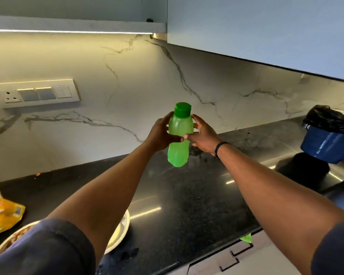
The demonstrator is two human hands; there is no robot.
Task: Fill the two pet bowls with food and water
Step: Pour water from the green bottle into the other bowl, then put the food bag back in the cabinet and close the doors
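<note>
A translucent green water bottle with a darker green cap on it is held upright above the black counter. My left hand grips its left side and my right hand wraps its right side at the waist. At the lower left, mostly hidden under my left arm, lies a cream bowl, and beside it another bowl holding brown kibble. A yellow pet food bag lies at the left edge.
A blue bin lined with a black bag stands at the right, beside a steel sink surface. A marble backsplash with a switch panel rises behind the counter. Wall cabinets hang overhead. Drawer handles show along the counter's front edge.
</note>
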